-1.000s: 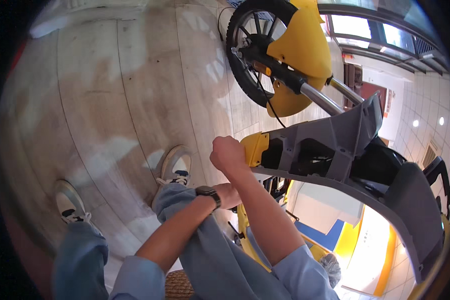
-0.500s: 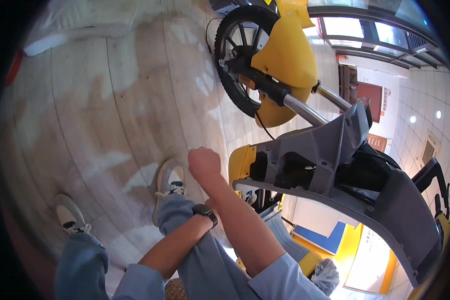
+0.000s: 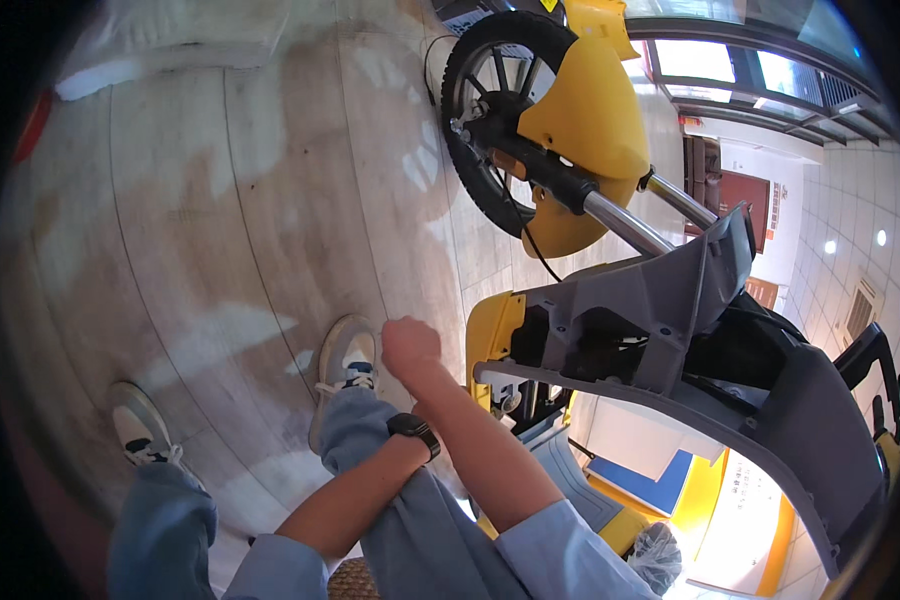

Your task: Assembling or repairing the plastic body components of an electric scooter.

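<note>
My right hand (image 3: 410, 345) is curled into a fist just left of the yellow trim piece (image 3: 490, 330) on a grey plastic scooter body panel (image 3: 780, 430), apart from it; whatever is inside the fist is hidden. My left hand (image 3: 426, 412), with a dark watch on its wrist, is mostly hidden behind my right forearm, near my knee, so its fingers cannot be made out. Above, the scooter's front wheel (image 3: 470, 75) shows with a yellow fender (image 3: 600, 110), silver fork tubes (image 3: 625, 220) and a black cable.
Both my shoes stand on the wood-plank floor (image 3: 220, 200). The scooter fills the right side, with a grey footboard (image 3: 570, 480) and crumpled clear plastic (image 3: 653, 560) low down. A white-edged object (image 3: 160, 50) lies at top left; a glazed frame (image 3: 750, 70) is at top right.
My right fist has moved down and left, away from the yellow trim it was against a second ago. My left hand has shifted slightly left and down. The view has shifted a little.
</note>
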A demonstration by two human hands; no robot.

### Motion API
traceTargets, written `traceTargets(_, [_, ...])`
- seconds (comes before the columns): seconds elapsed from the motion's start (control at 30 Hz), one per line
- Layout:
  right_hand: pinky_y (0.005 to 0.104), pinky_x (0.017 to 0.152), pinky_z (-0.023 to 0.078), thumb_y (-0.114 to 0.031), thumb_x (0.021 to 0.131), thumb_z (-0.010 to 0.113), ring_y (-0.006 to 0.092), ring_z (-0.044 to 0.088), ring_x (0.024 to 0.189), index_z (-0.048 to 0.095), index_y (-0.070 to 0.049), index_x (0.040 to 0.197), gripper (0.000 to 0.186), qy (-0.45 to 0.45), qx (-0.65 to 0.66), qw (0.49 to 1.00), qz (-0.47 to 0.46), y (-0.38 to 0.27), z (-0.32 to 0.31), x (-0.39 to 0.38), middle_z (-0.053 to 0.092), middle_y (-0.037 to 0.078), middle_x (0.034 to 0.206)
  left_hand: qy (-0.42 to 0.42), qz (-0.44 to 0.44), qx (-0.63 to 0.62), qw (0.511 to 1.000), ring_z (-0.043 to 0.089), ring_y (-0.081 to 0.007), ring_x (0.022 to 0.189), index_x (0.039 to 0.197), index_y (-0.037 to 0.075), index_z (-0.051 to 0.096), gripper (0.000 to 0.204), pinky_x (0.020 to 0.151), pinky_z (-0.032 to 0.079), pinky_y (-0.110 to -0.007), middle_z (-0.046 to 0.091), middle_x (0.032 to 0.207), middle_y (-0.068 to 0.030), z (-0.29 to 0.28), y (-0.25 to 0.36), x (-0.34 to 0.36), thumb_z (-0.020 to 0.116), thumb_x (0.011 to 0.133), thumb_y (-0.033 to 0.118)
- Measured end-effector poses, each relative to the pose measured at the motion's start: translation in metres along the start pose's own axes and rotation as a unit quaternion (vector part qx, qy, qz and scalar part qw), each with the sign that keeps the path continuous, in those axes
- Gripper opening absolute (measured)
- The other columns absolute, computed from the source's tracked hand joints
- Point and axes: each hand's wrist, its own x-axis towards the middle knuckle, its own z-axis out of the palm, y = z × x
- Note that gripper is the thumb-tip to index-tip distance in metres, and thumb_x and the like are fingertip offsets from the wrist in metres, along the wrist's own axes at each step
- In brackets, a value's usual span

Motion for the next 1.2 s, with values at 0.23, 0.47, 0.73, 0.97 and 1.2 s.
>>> traceTargets(0.23, [0.0445, 0.066, 0.052, -0.013, 0.077, 0.06, 0.0358, 0.065, 0.075, 0.063, -0.004, 0.075, 0.01, 0.038, 0.192, 0.978, -0.073, -0.022, -0.017, -0.054, 0.063, 0.019, 0.075, 0.023, -0.003, 0.16, 0.987, 0.065, -0.0377, 0.075, 0.097, -0.001, 0.057, 0.045, 0.068, 0.049, -0.045, 0.065, 0.075, -0.0233, -0.056, 0.05, -0.044, 0.058, 0.083, 0.041])
traceTargets(0.47, [0.0433, 0.054, 0.047, -0.013, 0.075, 0.062, 0.0373, 0.059, 0.059, 0.049, -0.004, 0.067, 0.018, 0.129, 0.371, 0.918, -0.054, 0.005, -0.012, -0.146, 0.052, 0.017, 0.057, 0.183, 0.026, 0.015, 0.983, 0.065, -0.0367, 0.076, 0.093, 0.001, 0.06, 0.04, 0.067, 0.049, -0.044, 0.066, 0.081, -0.0218, -0.08, 0.002, -0.044, 0.059, 0.081, 0.039])
traceTargets(0.73, [0.0437, 0.057, 0.05, -0.018, 0.076, 0.057, 0.0337, 0.063, 0.061, 0.059, -0.006, 0.069, 0.014, 0.135, 0.092, 0.984, -0.076, 0.041, 0.059, -0.112, 0.061, 0.016, 0.064, 0.441, -0.051, -0.028, 0.896, 0.063, -0.0365, 0.08, 0.087, 0.002, 0.063, 0.027, 0.069, 0.049, -0.044, 0.066, 0.081, -0.0193, -0.11, 0.013, -0.082, 0.054, 0.086, 0.027])
traceTargets(0.97, [0.0456, 0.076, 0.053, -0.016, 0.079, 0.05, 0.0355, 0.066, 0.086, 0.07, -0.009, 0.087, 0.023, -0.038, -0.037, 0.995, -0.078, 0.059, 0.068, -0.098, 0.067, 0.019, 0.087, 0.451, -0.02, 0.032, 0.892, 0.062, -0.0368, 0.078, 0.079, 0.003, 0.06, 0.028, 0.066, 0.047, -0.046, 0.064, 0.08, -0.0185, -0.138, 0.066, -0.161, 0.053, 0.085, 0.029])
traceTargets(1.2, [0.041, 0.078, 0.053, -0.013, 0.082, 0.054, 0.0319, 0.067, 0.091, 0.071, -0.008, 0.09, 0.02, -0.029, 0.019, 0.995, -0.096, 0.099, 0.163, -0.138, 0.069, 0.015, 0.092, 0.364, -0.058, 0.223, 0.902, 0.061, -0.0401, 0.08, 0.082, 0.004, 0.064, 0.03, 0.072, 0.048, -0.048, 0.064, 0.082, -0.0193, -0.15, 0.119, -0.202, 0.05, 0.088, 0.03])
